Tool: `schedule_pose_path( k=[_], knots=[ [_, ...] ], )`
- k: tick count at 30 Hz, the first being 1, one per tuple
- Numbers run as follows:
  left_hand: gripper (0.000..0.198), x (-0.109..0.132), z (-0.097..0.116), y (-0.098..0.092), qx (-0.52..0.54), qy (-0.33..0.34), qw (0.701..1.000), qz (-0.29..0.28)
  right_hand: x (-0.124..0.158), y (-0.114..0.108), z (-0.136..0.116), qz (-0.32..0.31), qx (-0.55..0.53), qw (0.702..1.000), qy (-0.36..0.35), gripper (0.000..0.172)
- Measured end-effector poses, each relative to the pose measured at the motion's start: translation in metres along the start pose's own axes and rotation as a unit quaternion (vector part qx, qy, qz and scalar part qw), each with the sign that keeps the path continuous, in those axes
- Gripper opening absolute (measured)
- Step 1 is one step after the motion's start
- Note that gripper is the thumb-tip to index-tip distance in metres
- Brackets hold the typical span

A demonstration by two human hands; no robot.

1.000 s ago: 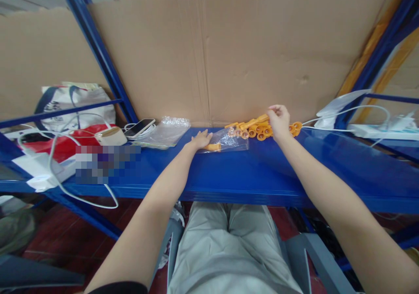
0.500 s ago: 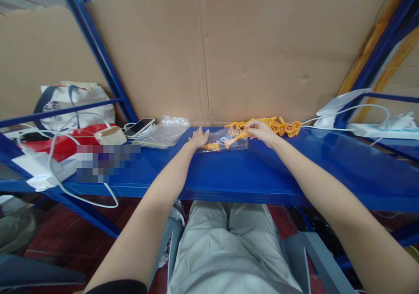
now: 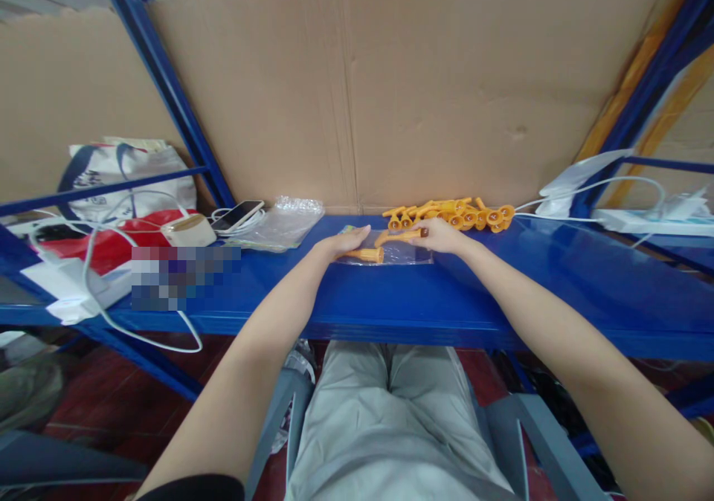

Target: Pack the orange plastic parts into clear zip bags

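My left hand (image 3: 339, 244) lies at the left end of a clear plastic bag (image 3: 410, 256), thumb on top and the other fingers mostly hidden; it seems to grip the bag. From beneath this hand an orange plastic piece with a wider end (image 3: 369, 255) points right; whether it is inside the bag I cannot tell. My right hand (image 3: 440, 236) is closed around a slim, bent orange piece (image 3: 399, 237) with a dark opening at its right end, held over the bag. Just behind the right hand lies a pile of similar orange flared pieces (image 3: 462, 215).
Left of the bag are a stack of clear bags (image 3: 290, 226) and a phone (image 3: 239, 217). White cables, a charger (image 3: 188, 230), a red item and a cloth bag (image 3: 128, 185) sit further left. Cardboard (image 3: 446, 85) stands behind the blue shelf (image 3: 413, 300). A power strip (image 3: 658, 224) is far right.
My left hand has turned from spread fingers to thumb on top. The orange piece in my right hand has swung to lie more level, and the bag has shifted slightly right.
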State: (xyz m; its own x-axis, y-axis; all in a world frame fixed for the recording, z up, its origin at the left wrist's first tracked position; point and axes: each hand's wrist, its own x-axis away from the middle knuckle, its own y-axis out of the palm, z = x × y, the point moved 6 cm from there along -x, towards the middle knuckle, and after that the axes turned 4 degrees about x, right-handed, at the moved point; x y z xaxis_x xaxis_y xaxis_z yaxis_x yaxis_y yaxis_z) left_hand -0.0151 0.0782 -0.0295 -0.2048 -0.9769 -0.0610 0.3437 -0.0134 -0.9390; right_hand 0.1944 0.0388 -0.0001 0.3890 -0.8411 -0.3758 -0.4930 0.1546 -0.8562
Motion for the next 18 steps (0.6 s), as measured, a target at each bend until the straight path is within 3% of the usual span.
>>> schedule_pose_path(
  k=[3,8,13,18],
  knots=[
    [0.077,0.003,0.009,0.011,0.076,0.029,0.995,-0.065,0.001,0.009,-0.006,-0.03,-0.044,0.998,-0.024,0.022],
    [0.083,0.002,0.013,0.009,0.086,0.017,0.996,-0.026,-0.003,0.022,-0.011,0.001,-0.05,0.999,-0.016,0.016],
    [0.083,0.002,0.023,0.009,0.164,0.051,0.984,-0.053,-0.004,0.024,-0.012,0.034,-0.082,0.996,0.002,0.026],
    [0.08,-0.001,0.026,0.002,0.14,0.065,0.988,-0.015,-0.003,0.028,-0.004,-0.02,-0.172,0.982,0.074,0.043]
  ],
)
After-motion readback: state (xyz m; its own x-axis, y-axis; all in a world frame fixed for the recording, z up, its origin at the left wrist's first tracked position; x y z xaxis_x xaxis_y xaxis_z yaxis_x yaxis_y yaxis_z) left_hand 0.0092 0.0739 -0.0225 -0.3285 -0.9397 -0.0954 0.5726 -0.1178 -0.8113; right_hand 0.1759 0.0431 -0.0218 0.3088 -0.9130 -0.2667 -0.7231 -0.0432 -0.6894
